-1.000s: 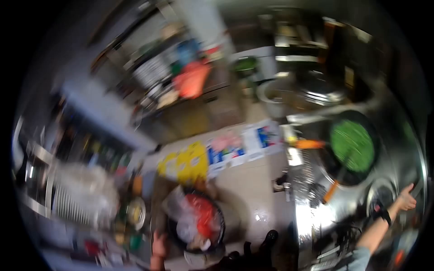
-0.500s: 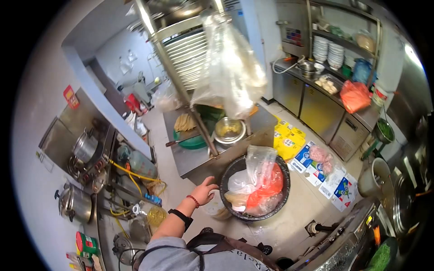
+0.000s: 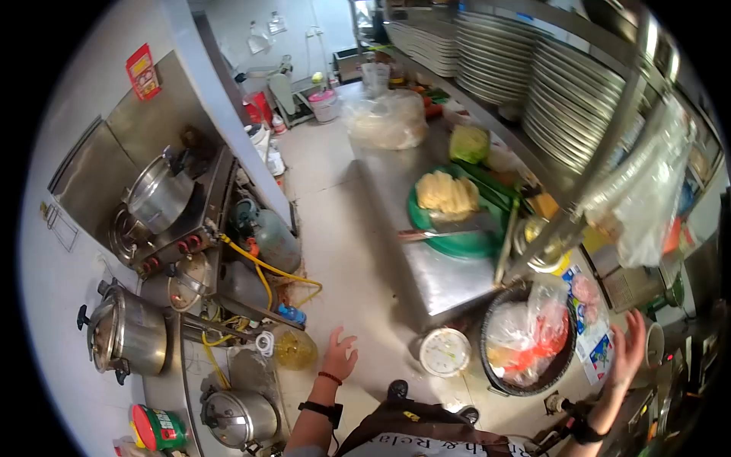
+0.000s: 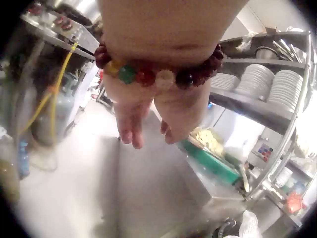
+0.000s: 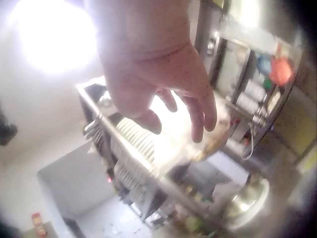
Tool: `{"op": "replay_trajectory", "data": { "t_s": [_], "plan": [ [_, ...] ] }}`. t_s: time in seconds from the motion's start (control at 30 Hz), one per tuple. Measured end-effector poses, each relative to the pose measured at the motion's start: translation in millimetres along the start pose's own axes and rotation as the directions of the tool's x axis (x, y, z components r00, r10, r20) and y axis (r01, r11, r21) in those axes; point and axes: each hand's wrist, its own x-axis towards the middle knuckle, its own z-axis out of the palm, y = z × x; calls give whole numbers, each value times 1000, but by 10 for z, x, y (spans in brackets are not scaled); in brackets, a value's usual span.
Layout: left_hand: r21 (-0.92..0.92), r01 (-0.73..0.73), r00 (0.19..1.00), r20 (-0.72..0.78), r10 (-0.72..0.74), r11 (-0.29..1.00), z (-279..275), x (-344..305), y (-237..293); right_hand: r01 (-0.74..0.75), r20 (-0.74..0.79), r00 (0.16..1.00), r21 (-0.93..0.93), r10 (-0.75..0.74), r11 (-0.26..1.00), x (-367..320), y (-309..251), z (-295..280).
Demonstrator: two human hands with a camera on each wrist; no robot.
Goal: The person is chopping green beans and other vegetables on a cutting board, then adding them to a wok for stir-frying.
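Note:
My left hand (image 3: 337,356), with a beaded bracelet (image 4: 146,78) on its wrist, hangs over the floor with loosely bent fingers and nothing in it. My right hand (image 3: 627,350) is raised at the right, fingers spread and holding nothing; its wrist view shows the fingers (image 5: 196,116) hanging apart. Ahead stands a steel table (image 3: 449,282) bearing a round green cutting board (image 3: 464,242). Pale yellow slices (image 3: 448,193) are piled on the board, and a cleaver (image 3: 445,231) lies across it. Neither hand touches any of these.
A black bin (image 3: 487,358) with plastic bags and a lidded white bucket (image 3: 445,352) stand by the table's near end. Plates (image 3: 575,99) are stacked on the rack above. Pots (image 3: 133,335), a gas cylinder (image 3: 266,236) and yellow hose (image 3: 263,259) line the left side.
My view has swung left from the stove and green-filled wok, past the bin, to the steel table. The right hand, out of view half a second ago, shows again; both hands stay empty.

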Motion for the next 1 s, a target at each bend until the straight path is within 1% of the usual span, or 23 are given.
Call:
{"op": "replay_trajectory", "data": {
  "t_s": [0.03, 0.1, 0.13, 0.17, 0.2, 0.23, 0.27, 0.3, 0.37, 0.4, 0.43, 0.5, 0.53, 0.57, 0.6, 0.63, 0.67, 0.7, 0.77, 0.8, 0.9, 0.93, 1.0],
  "plan": [
    [-19, 7, 1000, 0, -7, 1000, -170, 85, -65, 39, 137, 989, 79, -50, 996, 73, -54, 409],
    [-56, 23, 1000, 5, -23, 998, -505, 295, -76, 14, 303, 951, 164, -64, 986, 164, -506, 1184],
    [-16, -47, 998, -39, 47, 999, -641, 443, -68, 155, 304, 932, 153, -195, 976, 246, -565, 1468],
    [24, -113, 991, -72, 114, 993, -729, 620, -60, 172, 328, 921, 147, -212, 974, 317, -642, 1707],
    [63, -173, 979, -96, 178, 983, -785, 799, -76, 120, 356, 918, 171, -175, 978, 360, -746, 1941],
    [47, -195, 976, -86, 198, 980, -820, 988, -97, 63, 384, 914, 192, -134, 979, 373, -825, 2145],
    [30, -218, 972, -77, 220, 975, -836, 1207, -115, 47, 371, 921, 191, -116, 980, 366, -817, 2346],
    [15, -247, 966, -74, 247, 969, -850, 1471, -138, 18, 391, 916, 173, -85, 985, 352, -811, 2535],
    [55, -289, 957, -5, 290, 956, -919, 2053, -122, -37, 416, 909, 150, -29, 988, 321, -769, 2905],
    [76, -314, 949, 34, 312, 946, -986, 2359, -146, 27, 407, 910, 138, -81, 990, 316, -677, 3128],
    [127, -333, 943, 39, 330, 934, -1078, 2695, -181, -142, 446, 892, 137, 67, 980, 303, -733, 3315],
    [227, -366, 930, 46, 365, 903, -1217, 3382, -224, -20, 463, 885, 157, -55, 987, 366, -584, 3792],
    [223, -355, 935, 66, 349, 908, -1338, 3742, -270, -35, 474, 879, 187, -59, 982, 387, -503, 4087],
    [184, -323, 943, -18, 332, 928, -1431, 4141, -295, -47, 482, 874, 217, -65, 975, 430, -452, 4415],
    [138, -287, 950, -91, 300, 948, -1513, 4485, -342, -260, 525, 846, 253, 93, 932, 450, -526, 4756],
    [93, -247, 956, -142, 258, 965, -1631, 4736, -411, -351, 632, 764, 239, 130, 905, 470, -646, 5003],
    [65, -210, 968, -126, 216, 976, -1771, 5031, -449, -323, 691, 715, 196, 103, 926, 443, -698, 5261],
    [189, -264, 941, -162, 296, 946, -1894, 5336, -538, -277, 742, 667, 159, 70, 948, 470, -746, 5540],
    [407, -349, 859, -221, 461, 844, -2107, 5932, -770, -406, 819, 564, 167, 102, 899, 589, -1033, 5977],
    [397, -363, 845, -242, 478, 843, -2190, 6180, -896, -432, 840, 527, 137, 127, 892, 681, -1141, 6155],
    [256, -242, 951, -126, 281, 936, -2313, 6948, -1461, -288, 794, 603, 129, 75, 949, 998, -1324, 6702],
    [189, -177, 977, -80, 195, 966, -2291, 7205, -1661, -289, 783, 618, 137, 75, 947, 1113, -1337, 6889],
    [146, -123, 983, -116, 141, 982, -2150, 7734, -1929, -328, 726, 676, 140, 128, 934, 1294, -1245, 7262]
  ]
}}
